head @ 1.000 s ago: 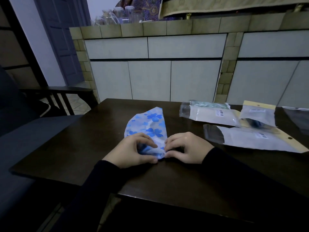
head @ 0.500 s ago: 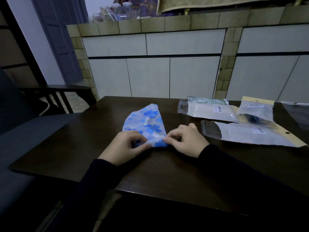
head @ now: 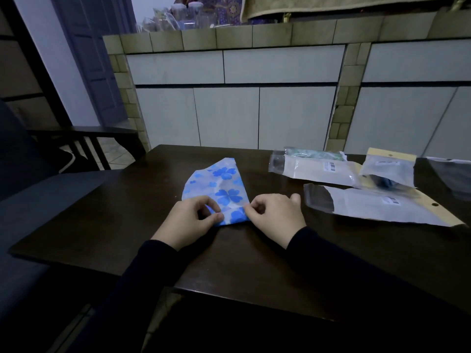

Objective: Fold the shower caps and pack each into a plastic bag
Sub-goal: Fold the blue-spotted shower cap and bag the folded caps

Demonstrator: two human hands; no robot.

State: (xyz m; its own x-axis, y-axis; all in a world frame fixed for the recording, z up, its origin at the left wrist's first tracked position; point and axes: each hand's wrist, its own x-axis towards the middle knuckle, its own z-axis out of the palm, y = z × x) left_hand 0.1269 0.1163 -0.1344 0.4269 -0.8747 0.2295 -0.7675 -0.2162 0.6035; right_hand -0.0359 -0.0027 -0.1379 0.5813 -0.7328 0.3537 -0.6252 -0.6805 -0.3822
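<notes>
From my feed the room is dim, and the far right of the table (head: 127,205) is hard to read: a dark, glossy sheet (head: 451,174) at 3 o'clock is cut off by the frame edge, and I cannot tell what it is. The near end of the shower cap (head: 219,184) is hidden under the fingers.

The left hand (head: 190,220) has thumb and forefinger curled, pinching the cap's near-left corner. The right hand (head: 274,216) pinches the near-right corner the same way, its other fingers bent. Both wrists rest on the tabletop.

I count one shower cap, pale with blue flowers, folded to a narrow wedge and lying flat at the table's centre, pointing toward 12 o'clock. At 2 o'clock of it I count three plastic bags: a long one (head: 318,169) with something greenish behind it, a small one (head: 390,169) on a yellow card, and a nearer long one (head: 377,207). They overlap slightly and lie apart from the cap.
</notes>
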